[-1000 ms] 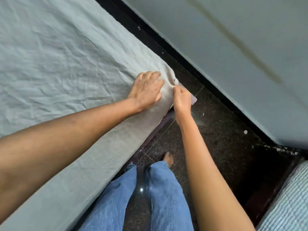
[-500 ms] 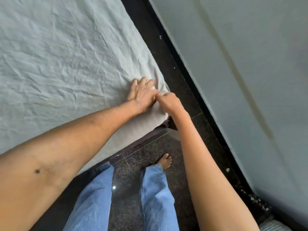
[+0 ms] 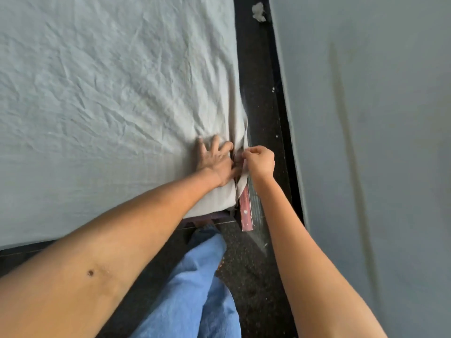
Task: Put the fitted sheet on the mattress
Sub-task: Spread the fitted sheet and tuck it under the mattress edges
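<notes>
**Fitting the corner, head view.** The fitted sheet (image 3: 109,93) lies spread and creased over the top of the mattress, which is hidden beneath it. Along the side facing the wall (image 3: 366,142), a loose flap (image 3: 244,142) of the sheet's edge stands out from the bed, above the reddish bed-frame rail (image 3: 245,208).

Your left hand (image 3: 214,162) lies on the sheet just inside the corner. Its fingers (image 3: 216,142) are straight and spread, pressing the cloth down and grasping nothing. Your right hand (image 3: 260,162), just beside it and over the dark floor (image 3: 258,93), has its fingers curled and pinches the flap.

The step in hand appears to be drawing this edge down over the corner and under the mattress. To do it well:

- Pin the top cloth with your left palm, so the spread surface does not slide toward the wall.
- Draw the flap outward first, then down, so that the seam seats on the corner itself.
- Tuck it between mattress and rail, not over the rail.
- Work with your right wrist low, since the gap to the wall looks narrow.

Whether the edge is elasticated cannot be told here.
</notes>
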`<state>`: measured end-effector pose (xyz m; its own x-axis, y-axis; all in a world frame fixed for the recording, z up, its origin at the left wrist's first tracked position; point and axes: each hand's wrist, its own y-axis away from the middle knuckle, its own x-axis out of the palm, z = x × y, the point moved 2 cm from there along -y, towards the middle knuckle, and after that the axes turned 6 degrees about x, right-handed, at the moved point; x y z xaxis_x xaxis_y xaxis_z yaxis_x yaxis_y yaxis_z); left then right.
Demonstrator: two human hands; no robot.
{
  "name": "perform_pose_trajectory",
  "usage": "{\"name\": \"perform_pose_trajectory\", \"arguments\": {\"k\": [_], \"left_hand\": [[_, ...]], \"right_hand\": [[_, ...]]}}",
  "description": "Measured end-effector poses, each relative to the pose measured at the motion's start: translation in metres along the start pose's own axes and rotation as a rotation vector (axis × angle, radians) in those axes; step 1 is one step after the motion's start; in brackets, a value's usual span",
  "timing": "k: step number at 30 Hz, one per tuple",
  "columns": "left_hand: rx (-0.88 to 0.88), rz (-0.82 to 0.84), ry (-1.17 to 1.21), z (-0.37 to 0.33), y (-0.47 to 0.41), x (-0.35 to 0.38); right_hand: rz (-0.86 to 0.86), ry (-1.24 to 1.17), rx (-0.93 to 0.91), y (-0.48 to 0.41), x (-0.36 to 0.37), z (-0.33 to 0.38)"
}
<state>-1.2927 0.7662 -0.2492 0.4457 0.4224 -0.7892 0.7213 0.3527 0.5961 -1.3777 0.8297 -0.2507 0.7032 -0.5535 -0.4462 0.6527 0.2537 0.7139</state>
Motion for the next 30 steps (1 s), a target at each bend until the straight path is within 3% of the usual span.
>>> {"name": "perform_pose_trajectory", "arguments": {"k": [2,6,10,12,17,23,26,30], "left_hand": [[0.004,-0.261,0.056,0.002,-0.003,0.000],[0.025,-0.611,0.150,0.004,-0.001,0.024],[-0.107,-0.755,0.324,-0.004,0.002,0.027],[-0.172,-0.784,0.342,-0.013,0.010,0.026],[-0.135,-0.778,0.537,-0.059,0.037,0.040],[-0.547,-0.640,0.796,-0.088,0.032,0.027],[-0.699,-0.616,0.837,-0.086,0.024,0.015],[-0.826,-0.575,0.906,-0.096,0.016,0.008]], "right_hand": [[-0.022,0.126,-0.197,-0.003,0.006,0.016],[-0.002,0.699,-0.633,-0.015,0.010,0.028],[0.056,1.019,-1.176,-0.021,0.000,0.043],[0.192,1.151,-1.319,-0.028,-0.001,0.052],[0.366,1.500,-1.490,-0.038,-0.010,0.076],[0.397,1.858,-1.551,-0.041,0.003,0.087],[0.463,2.017,-1.505,-0.040,0.004,0.094],[0.399,2.142,-1.470,-0.033,0.013,0.093]]}}
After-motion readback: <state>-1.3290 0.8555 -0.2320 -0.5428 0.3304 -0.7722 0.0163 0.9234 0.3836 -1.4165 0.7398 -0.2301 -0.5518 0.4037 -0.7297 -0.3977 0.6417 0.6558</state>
